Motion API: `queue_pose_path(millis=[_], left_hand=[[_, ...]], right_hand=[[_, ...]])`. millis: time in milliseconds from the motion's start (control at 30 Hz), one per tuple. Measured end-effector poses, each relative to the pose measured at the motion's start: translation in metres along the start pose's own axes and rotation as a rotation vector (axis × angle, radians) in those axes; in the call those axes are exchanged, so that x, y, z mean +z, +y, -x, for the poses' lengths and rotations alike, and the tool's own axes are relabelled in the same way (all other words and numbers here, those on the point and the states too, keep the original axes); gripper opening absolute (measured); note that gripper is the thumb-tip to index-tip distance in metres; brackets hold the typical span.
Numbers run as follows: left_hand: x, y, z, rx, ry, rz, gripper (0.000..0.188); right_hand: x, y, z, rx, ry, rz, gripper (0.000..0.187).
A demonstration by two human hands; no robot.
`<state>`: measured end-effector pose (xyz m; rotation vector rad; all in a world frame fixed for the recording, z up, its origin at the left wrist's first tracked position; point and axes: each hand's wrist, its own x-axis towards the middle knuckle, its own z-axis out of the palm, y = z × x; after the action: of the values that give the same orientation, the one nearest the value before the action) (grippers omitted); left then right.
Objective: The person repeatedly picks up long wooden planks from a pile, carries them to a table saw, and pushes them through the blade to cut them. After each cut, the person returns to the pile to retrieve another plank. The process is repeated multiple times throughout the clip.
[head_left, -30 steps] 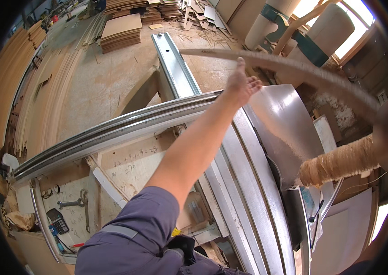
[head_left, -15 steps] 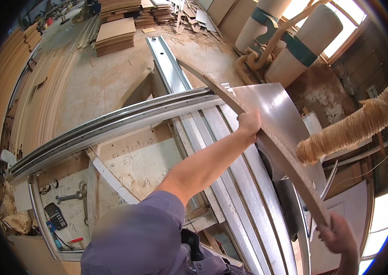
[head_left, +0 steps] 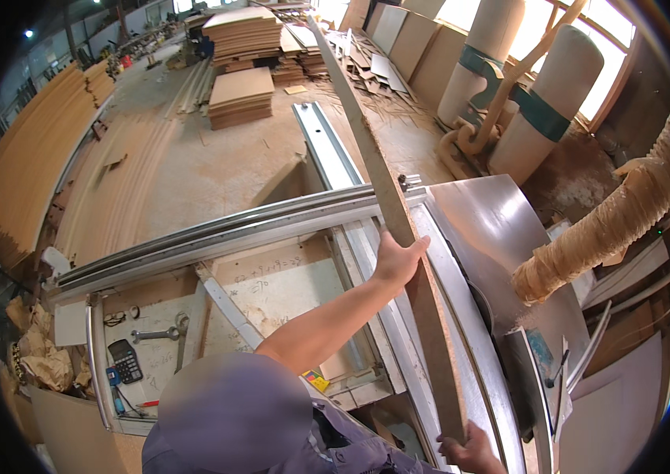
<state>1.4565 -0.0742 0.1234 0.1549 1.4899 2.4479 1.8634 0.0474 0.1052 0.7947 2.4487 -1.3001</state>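
Observation:
A long, narrow wood board (head_left: 434, 332) runs from near my body out over the far edge of a metal table saw. My left hand (head_left: 400, 259) grips it around the middle, thumb over the top. At its near end my right hand (head_left: 473, 452) is closed around the board. Below the board lies the saw's ribbed metal sliding table (head_left: 469, 324). The flat steel saw table (head_left: 485, 217) is to the right of the board. The board's far end reaches high in the view, over the floor.
A flexible dust hose (head_left: 588, 245) hangs at the right. A metal rail (head_left: 327, 146) sticks out beyond the saw. At left, the frame tray holds a wrench (head_left: 157, 335) and a calculator (head_left: 124, 360). Stacked panels (head_left: 240, 95) and dust collector drums (head_left: 548, 103) stand farther off.
The board has moved left, from over the steel table to over the sliding table. Both hands moved left with it, still gripping. My view has tilted up.

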Motion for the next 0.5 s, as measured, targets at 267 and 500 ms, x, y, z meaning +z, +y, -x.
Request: queue_pose_path(millis=[267, 500], left_hand=[[-0.037, 0.015, 0.027, 0.250, 0.144, -0.263, 0.073], [-0.053, 0.035, 0.062, 0.462, 0.136, -0.327, 0.080]], right_hand=[[0.055, 0.018, -0.040, -0.041, -0.238, -0.235, 0.034], [0.108, 0.106, -0.092, -0.156, -0.284, -0.246, 0.037]])
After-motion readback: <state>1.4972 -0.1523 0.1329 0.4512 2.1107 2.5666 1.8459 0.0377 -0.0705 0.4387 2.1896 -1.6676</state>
